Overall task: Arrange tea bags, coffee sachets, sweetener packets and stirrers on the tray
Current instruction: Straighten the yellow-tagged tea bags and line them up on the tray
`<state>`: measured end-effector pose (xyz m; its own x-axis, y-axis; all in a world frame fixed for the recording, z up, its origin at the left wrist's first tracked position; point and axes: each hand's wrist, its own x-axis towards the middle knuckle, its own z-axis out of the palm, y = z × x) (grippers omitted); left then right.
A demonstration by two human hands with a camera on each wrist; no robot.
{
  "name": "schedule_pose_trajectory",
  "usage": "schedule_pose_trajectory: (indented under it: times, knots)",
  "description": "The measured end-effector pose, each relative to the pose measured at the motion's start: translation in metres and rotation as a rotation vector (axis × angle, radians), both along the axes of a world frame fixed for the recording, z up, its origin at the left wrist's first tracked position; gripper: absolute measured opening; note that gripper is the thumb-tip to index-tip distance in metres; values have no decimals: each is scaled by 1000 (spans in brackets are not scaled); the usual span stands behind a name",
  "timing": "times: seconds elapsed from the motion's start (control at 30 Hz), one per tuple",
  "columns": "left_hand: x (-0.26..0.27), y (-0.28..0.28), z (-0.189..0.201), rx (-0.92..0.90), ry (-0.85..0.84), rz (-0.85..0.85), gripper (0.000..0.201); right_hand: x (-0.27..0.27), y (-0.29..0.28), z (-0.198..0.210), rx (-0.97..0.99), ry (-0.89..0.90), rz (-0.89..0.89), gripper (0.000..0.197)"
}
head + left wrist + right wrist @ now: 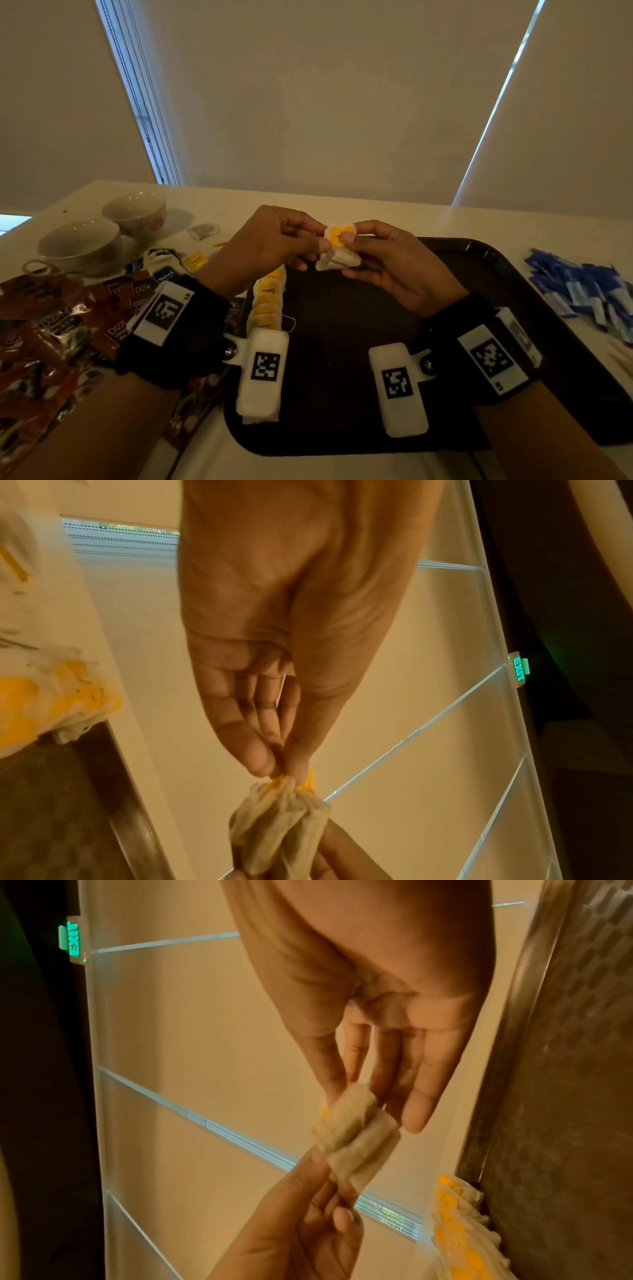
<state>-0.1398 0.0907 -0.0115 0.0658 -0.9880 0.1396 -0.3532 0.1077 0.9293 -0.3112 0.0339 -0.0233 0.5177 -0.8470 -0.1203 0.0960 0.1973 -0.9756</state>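
Hands meet above the far part of the dark tray [513, 270], both on one tea bag [339, 248] w/ a yellow tag. Left hand [270, 241] pinches the tag end btwn thumb and forefinger; the left-wrist view shows those fingertips [263, 761] closed tight on the gathered top of the bag, other fingers loosely curled. Right hand [394, 263] pinches the other side of the tag w/ thumb and forefinger, remaining fingers relaxed and nearly straight under the bag. Bag hangs in the air, not touching the tray.

Row of tea bags [267, 301] already lies along the tray's left edge, overlapping. Coffee sachets [61, 325] sit in a heap on the worktop [394, 214] left of the tray, blue sweetener packets [582, 291] heaped to its right, two cups [102, 233] beyond the sachets. Stirrers: can't make out for sure.

Risks, as I judge them: two opposed pinches on thin paper, so pulling apart could tear the bag or rip the tag/string off. Setting it down carelessly could nudge the overlapped row out of line. A wrist unit swinging low could sweep the row off the tray edge.
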Motion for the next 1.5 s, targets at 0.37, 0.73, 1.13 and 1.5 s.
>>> schedule_pose_trajectory:
  times: [0.37, 0.73, 1.13, 1.5]
  knots:
    - [18, 4, 9, 11, -4, 94, 4, -14, -7, 12, 78, -31, -22, 8]
    - [47, 17, 31, -8, 185, 231, 5, 15, -17, 24, -90, 420, 6, 9]
    - [89, 26, 40, -143, 450, 234, 4, 83, -74, -8, -17, 650, 0, 12]
    - [93, 27, 39, -161, 637, 206, 31, 108, -90, -16, -277, 896, -96, 21]
